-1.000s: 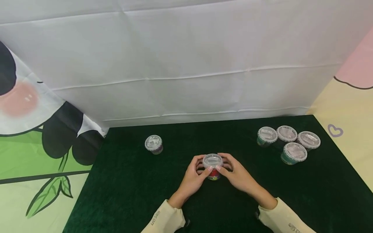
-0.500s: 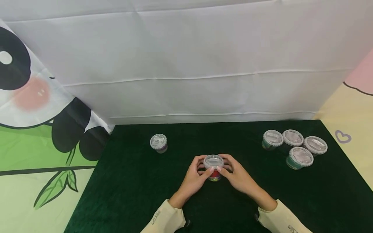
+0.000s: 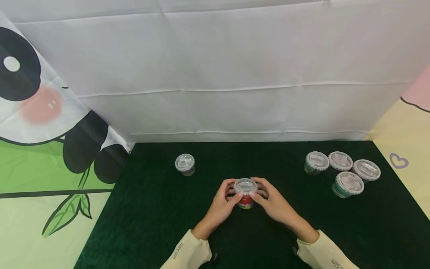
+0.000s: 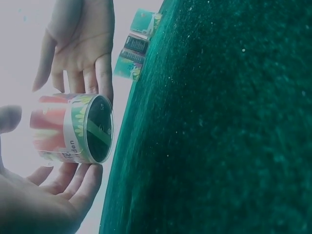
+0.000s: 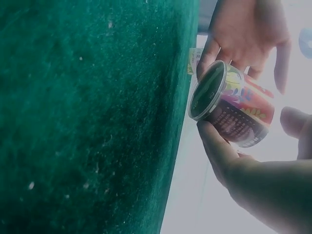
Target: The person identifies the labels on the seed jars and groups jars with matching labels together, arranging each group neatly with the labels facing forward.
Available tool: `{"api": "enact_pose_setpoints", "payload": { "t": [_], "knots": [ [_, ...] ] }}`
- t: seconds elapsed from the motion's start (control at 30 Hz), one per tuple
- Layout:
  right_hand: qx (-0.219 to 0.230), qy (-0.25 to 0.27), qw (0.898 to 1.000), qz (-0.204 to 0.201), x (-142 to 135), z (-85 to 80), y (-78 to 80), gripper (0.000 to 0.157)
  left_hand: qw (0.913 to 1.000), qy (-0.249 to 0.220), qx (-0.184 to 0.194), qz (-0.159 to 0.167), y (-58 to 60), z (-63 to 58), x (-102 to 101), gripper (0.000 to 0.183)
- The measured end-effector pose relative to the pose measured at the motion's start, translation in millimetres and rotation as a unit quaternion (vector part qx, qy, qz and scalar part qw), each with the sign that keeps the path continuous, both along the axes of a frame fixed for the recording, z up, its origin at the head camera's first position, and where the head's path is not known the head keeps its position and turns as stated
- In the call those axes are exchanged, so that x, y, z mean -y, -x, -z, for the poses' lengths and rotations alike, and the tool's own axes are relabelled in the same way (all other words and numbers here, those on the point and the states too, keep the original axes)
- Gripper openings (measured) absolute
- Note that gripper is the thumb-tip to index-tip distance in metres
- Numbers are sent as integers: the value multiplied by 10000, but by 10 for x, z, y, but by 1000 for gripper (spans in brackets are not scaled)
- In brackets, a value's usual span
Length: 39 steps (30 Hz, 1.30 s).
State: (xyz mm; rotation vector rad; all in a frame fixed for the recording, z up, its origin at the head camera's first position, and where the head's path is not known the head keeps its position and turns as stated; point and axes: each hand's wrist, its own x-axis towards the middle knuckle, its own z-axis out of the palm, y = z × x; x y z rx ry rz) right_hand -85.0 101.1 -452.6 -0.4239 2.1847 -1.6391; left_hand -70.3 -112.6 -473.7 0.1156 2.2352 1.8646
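Note:
Between both hands is a small plastic tub [image 3: 246,201] with a clear lid and a red printed label. My left hand [image 3: 221,203] grips its left side, while my right hand [image 3: 273,204] grips the right, both thumbs at the near side. In the left wrist view, the tub [image 4: 58,129] is off the table, its clear base showing dark green cloth behind. The right wrist view shows a dark text panel and coloured print on the tub [image 5: 239,112].
Several similar lidded tubs stand grouped at the back right, among them a green one [image 3: 348,184]. A single tub [image 3: 185,164] stands at the back left. Dark green cloth [image 3: 141,216] covers the table. A white sheet [image 3: 215,112] hangs behind its far edge.
The head view has turned slightly, so the standing tubs and backdrop shift in the picture. Both hands keep holding the red-labelled tub in nearly the same position.

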Motion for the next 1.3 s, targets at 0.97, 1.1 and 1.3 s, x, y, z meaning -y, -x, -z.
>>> {"api": "enact_pose_setpoints", "payload": {
  "t": [0.97,1.1,1.3],
  "knots": [
    [228,-17,9990,394,118,-20,-14,56,9981,100,-134,-590,-15,4,-60,50],
    [183,14,9990,401,125,-15,-9,55,9976,156,-161,-656,-38,-29,-89,51],
    [202,34,9993,329,124,-33,-20,55,9970,133,-127,-747,-49,-57,-111,51]
  ]
}}
